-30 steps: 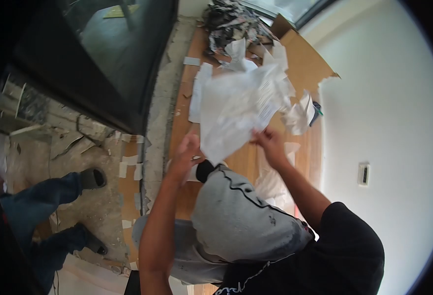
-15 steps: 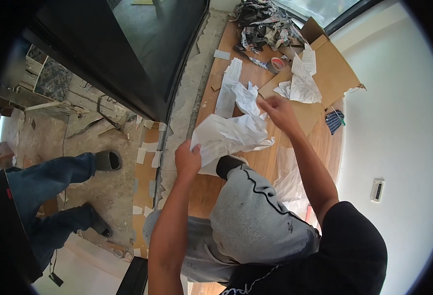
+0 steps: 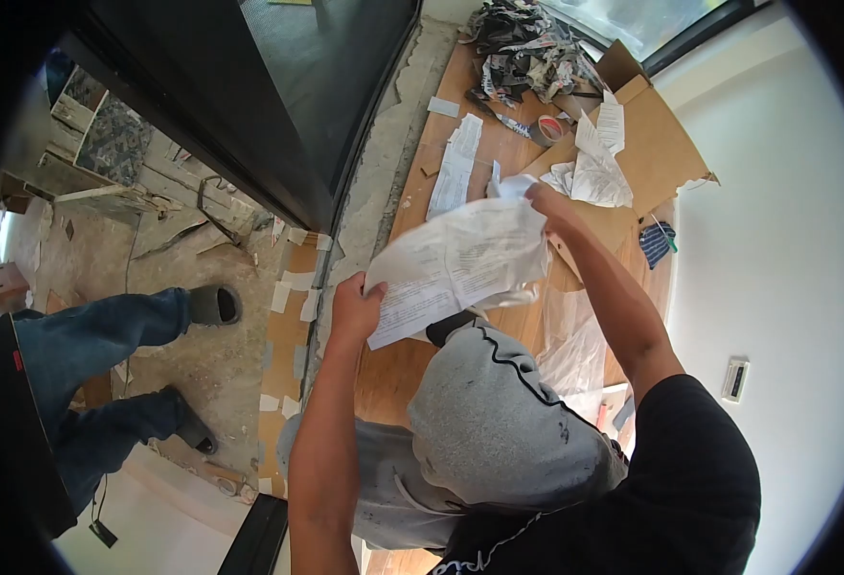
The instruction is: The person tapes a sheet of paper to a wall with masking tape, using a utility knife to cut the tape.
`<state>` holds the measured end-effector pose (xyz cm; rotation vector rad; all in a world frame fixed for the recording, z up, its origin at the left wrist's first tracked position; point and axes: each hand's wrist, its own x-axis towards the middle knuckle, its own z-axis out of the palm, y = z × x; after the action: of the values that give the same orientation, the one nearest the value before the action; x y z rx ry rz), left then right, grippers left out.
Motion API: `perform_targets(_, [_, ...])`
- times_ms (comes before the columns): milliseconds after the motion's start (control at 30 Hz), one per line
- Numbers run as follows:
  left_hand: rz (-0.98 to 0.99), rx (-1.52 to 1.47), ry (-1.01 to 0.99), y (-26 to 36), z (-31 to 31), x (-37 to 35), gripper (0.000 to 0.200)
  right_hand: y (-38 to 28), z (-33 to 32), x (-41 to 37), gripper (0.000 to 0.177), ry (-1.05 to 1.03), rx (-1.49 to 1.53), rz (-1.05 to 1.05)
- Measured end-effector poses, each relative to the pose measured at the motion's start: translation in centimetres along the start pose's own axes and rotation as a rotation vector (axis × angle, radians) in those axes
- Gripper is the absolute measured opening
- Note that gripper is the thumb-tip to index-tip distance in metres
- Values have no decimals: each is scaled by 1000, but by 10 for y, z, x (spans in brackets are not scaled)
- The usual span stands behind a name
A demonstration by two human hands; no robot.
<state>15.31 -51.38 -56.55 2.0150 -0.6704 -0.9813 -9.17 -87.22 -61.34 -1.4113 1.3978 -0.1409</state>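
A large creased sheet of printed paper is stretched between my two hands above the wooden floor. My left hand pinches its lower left edge, thumb on top. At the upper right corner, my right hand has its fingers closed on the paper, partly hidden by the wrist. A crumpled white piece of paper shows just beyond the right hand. Farther off, a long printed strip of paper lies flat on the floor. My bent knee in grey trousers is below the sheet.
Crumpled sheets lie on a flattened cardboard box at the upper right. A tape roll sits near a heap of shredded paper. Another person's jeans-clad legs are at left, beyond a dark door frame.
The crumpled sheet has been spread wider and turned, so its printed side shows. My right hand moved slightly toward me; my left hand stayed on the edge.
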Motion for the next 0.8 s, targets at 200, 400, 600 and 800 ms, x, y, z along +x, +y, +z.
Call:
perform_targets(200, [-227,-362,-138,-8,2,11,26,-60,-18,-51,28,154,-283,52])
perform_targets(400, [-247,-423,-147,-13,4,8,29,-72,-22,-80,28,193,-325,3])
perform_targets(600, [-195,-411,-140,-6,-2,5,29,-69,-27,-81,51,267,-374,-63])
perform_targets(800, [-113,-443,-170,-10,0,9,26,-83,-36,-90,49,276,-502,6])
